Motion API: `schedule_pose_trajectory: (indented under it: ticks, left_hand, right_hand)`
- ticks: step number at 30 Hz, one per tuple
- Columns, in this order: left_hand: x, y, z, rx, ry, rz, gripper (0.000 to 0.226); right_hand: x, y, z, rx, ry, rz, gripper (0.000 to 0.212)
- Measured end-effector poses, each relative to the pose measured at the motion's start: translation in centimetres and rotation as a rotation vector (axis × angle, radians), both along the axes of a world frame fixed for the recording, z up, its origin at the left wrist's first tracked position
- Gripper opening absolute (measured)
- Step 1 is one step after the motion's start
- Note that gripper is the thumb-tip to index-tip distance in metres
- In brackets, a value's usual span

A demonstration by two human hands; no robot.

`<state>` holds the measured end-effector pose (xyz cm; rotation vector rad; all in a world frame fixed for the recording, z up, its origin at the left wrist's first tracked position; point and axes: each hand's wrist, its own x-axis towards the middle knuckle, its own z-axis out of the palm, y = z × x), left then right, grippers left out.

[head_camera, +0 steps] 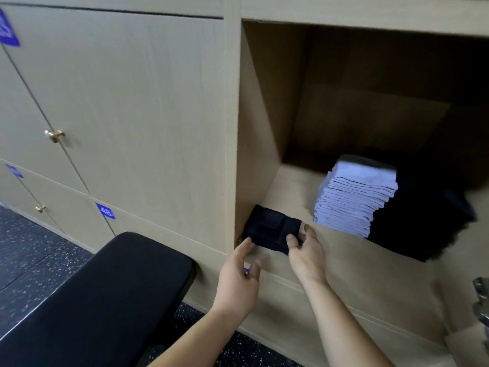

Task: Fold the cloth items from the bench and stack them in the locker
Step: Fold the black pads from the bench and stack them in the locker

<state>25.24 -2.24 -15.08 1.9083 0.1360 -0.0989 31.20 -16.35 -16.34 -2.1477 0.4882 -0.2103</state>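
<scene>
Dark cloth point(272, 229) lies folded in the locker point(288, 189) between your left hand point(239, 276) and right hand point(307, 256), fingers point(292, 241) loosely spread; white stack point(357, 193) and dark stack point(423, 223) stand rightward.

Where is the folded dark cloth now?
Head view: the dark cloth lies in the front-left corner of the locker, left of the pale folded stack, with left hand and right hand at its near edge.
</scene>
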Motion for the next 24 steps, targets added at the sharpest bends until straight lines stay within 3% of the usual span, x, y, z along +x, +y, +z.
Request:
schedule_pose_trajectory:
  ticks: [5,16,24]
  left_hand:
    - [-3.1,2.2,3.6,0.087,-0.032,0.023,0.046]
    - [-16.5,14.2,10.8,0.673,-0.169,0.083,0.052]
    - [-28.7,26.1,11.9,0.732,-0.108,0.284,0.050]
  right_hand:
    - [-4.6,0.3,3.1,-0.212,0.053,0.043,0.047]
    - [-18.4,10.1,12.9,-0.367,-0.104,0.405,0.057]
    - [-27.1,20.7,14.2,-0.361,-0.187,0.654,0.056]
